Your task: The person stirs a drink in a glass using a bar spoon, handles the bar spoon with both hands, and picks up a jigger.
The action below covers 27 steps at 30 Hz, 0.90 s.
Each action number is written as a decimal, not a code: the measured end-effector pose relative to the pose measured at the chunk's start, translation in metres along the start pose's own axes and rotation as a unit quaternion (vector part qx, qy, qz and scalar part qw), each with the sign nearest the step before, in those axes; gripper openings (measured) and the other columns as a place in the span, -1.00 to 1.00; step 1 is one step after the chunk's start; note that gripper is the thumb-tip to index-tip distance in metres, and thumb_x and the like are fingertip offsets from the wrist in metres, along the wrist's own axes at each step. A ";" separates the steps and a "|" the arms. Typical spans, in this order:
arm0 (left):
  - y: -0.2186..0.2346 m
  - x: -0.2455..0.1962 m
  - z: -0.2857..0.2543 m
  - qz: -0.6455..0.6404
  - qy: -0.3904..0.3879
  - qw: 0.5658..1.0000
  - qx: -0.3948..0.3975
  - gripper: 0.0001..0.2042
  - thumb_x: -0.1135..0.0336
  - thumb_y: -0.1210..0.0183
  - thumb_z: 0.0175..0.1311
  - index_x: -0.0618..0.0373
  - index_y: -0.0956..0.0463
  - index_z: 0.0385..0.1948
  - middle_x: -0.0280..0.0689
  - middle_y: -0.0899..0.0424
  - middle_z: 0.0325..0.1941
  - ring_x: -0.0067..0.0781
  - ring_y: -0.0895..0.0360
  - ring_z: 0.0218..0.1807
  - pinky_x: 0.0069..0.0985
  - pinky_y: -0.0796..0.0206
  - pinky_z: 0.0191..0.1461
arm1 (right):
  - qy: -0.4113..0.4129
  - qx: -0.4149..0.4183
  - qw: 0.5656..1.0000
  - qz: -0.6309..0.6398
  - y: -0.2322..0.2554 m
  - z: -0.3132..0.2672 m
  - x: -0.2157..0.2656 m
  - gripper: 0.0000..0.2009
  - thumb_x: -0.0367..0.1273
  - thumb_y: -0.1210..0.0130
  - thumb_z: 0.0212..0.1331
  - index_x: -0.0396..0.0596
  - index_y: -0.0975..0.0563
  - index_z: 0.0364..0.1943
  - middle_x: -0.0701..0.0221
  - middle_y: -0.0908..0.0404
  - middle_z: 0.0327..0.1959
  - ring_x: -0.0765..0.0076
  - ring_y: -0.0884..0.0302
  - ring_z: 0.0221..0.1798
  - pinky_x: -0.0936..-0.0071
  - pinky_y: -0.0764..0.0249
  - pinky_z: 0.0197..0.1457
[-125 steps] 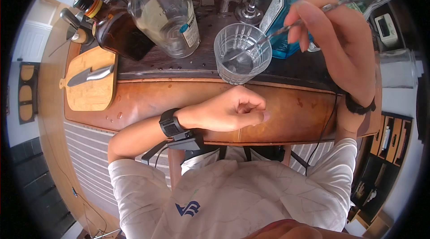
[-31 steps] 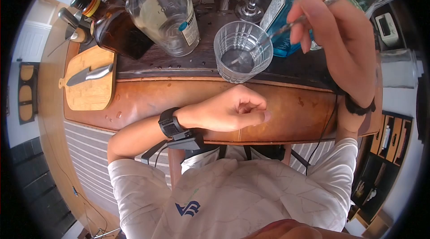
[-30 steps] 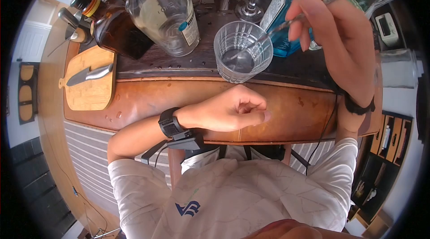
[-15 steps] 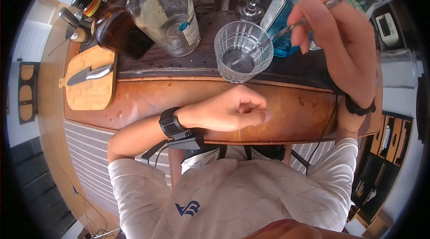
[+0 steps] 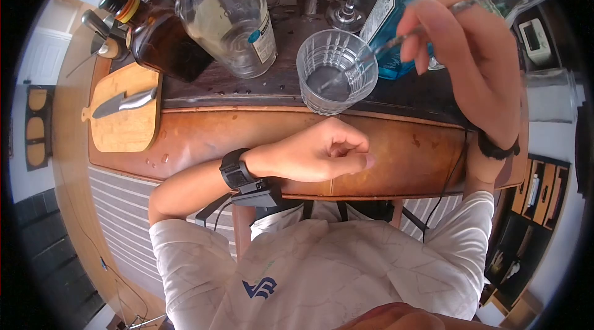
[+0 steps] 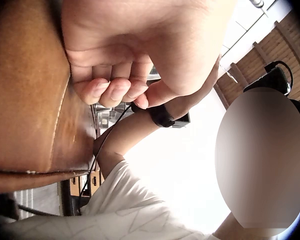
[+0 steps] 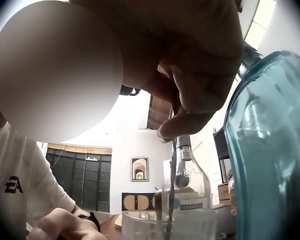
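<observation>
My right hand (image 5: 479,64) pinches the twisted metal shaft of a bar spoon (image 5: 382,49) above a cut-glass tumbler (image 5: 331,102). The spoon slants down over the rim, its lower end inside the glass. In the right wrist view the shaft (image 7: 173,180) hangs from the fingertips into the tumbler (image 7: 135,225). My left hand (image 5: 309,153) rests on the brown leather table edge just in front of the tumbler. Its fingers are loosely curled with nothing in them, as the left wrist view of that hand (image 6: 125,60) also shows.
A blue bottle (image 5: 396,14) stands close behind the tumbler by my right hand. To the left are a clear bottle (image 5: 232,26), a dark brown bottle (image 5: 164,45) and a cutting board (image 5: 124,135) with a knife (image 5: 127,104). A stemmed glass (image 5: 351,5) stands behind.
The spoon's lower end shifts about inside the tumbler while my right hand moves only slightly. The tumbler sits a touch further right than at first. My left hand stays put.
</observation>
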<state>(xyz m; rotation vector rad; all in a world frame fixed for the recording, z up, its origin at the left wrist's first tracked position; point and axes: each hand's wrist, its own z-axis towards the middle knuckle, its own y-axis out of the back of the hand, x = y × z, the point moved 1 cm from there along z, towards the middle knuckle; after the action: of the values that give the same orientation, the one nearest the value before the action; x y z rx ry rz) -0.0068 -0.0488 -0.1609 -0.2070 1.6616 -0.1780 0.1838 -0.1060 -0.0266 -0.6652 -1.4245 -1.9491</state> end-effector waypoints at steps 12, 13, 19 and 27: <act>0.002 0.001 -0.001 0.007 0.006 1.000 0.004 -0.65 0.32 -0.17 0.47 0.18 -0.37 -0.60 -0.59 -0.17 -0.57 -0.82 -0.06 -0.46 -0.60 0.07 -0.45 | 0.022 -0.019 0.999 0.034 0.006 -0.006 -0.004 -0.67 -0.36 0.12 0.56 -0.32 -0.57 -0.31 0.35 -0.58 -0.30 0.54 -0.49 -0.41 0.64 -0.34 -0.37; 0.002 0.000 -0.001 0.009 0.007 1.000 0.003 -0.65 0.33 -0.17 0.47 0.18 -0.36 -0.60 -0.59 -0.17 -0.57 -0.82 -0.05 -0.46 -0.60 0.07 -0.45 | 0.011 -0.008 0.999 0.043 0.003 -0.004 -0.003 -0.69 -0.37 0.10 0.54 -0.32 -0.57 -0.31 0.34 -0.58 -0.28 0.53 -0.50 -0.41 0.63 -0.35 -0.36; 0.001 0.003 0.000 0.004 -0.004 1.000 0.001 -0.64 0.33 -0.17 0.47 0.18 -0.35 -0.60 -0.58 -0.16 -0.57 -0.80 -0.05 -0.45 -0.59 0.06 -0.43 | 0.005 0.020 0.995 0.093 0.006 0.001 -0.005 -0.77 -0.39 -0.02 0.48 -0.30 -0.58 -0.28 0.31 -0.61 -0.30 0.54 -0.51 -0.41 0.63 -0.35 -0.36; 0.002 0.003 0.000 0.019 -0.013 1.000 0.000 -0.66 0.34 -0.17 0.47 0.21 -0.37 -0.58 -0.56 -0.16 -0.57 -0.78 -0.06 -0.45 -0.57 0.04 -0.43 | -0.036 -0.027 0.997 0.066 0.018 0.002 -0.005 -0.71 -0.37 0.00 0.47 -0.28 -0.54 0.11 0.25 -0.69 -0.23 0.59 -0.53 -0.41 0.72 -0.27 -0.52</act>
<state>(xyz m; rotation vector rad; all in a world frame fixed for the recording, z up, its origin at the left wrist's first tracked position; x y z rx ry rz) -0.0070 -0.0476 -0.1643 -0.1775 1.6376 -0.1467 0.2002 -0.1066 -0.0182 -0.8413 -1.3378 -1.8831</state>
